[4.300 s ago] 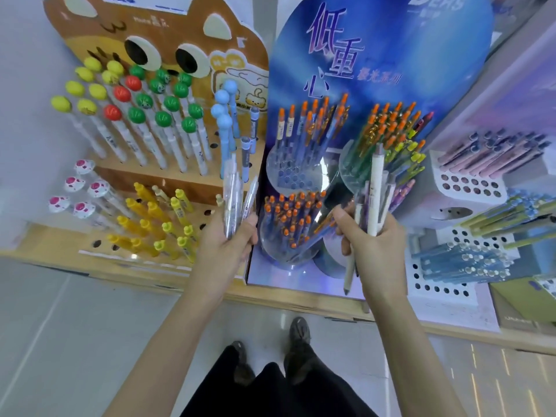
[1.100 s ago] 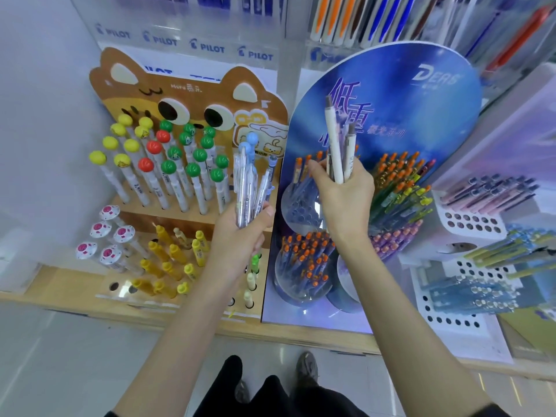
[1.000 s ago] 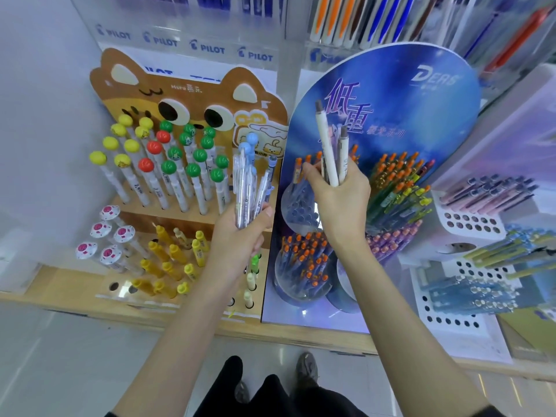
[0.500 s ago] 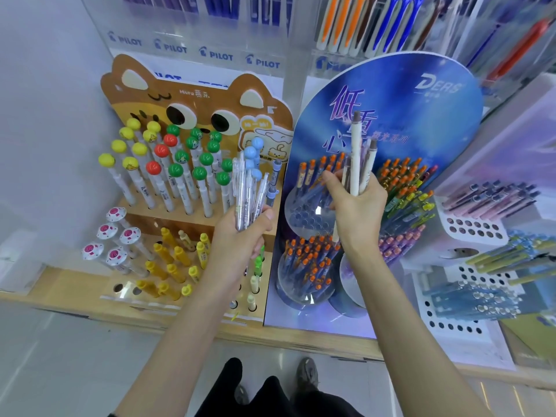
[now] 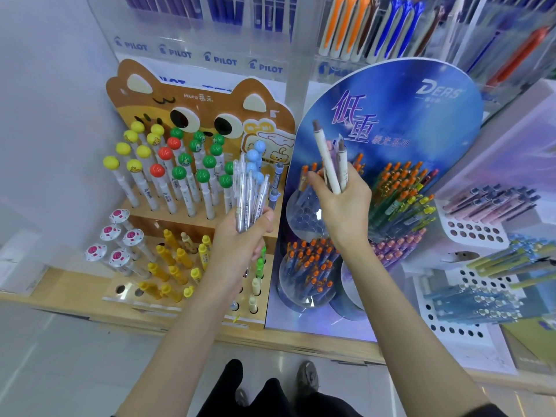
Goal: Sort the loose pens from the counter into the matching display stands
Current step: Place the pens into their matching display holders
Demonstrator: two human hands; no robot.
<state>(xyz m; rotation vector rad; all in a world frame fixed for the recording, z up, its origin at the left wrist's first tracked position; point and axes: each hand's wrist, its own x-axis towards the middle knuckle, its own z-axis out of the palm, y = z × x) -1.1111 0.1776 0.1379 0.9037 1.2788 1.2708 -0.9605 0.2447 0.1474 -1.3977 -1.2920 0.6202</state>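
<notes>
My left hand grips a bundle of clear pens, held upright in front of the brown cartoon-animal stand. My right hand holds a few white and pale purple pens, tips pointing up, over the upper left cup of the blue DERS stand. That clear cup holds a few orange-capped pens and many bare holes. Round-topped pens in yellow, red and green stand in the brown stand's rows.
A lower clear cup holds several orange-topped pens. White perforated stands on the right carry pink, blue and green pens. Acrylic PILOT racks rise behind. The wooden counter edge runs across below the stands.
My right hand has tilted its pens to the left and moved slightly left over the upper cup. My left hand with the clear pens stays about where it was.
</notes>
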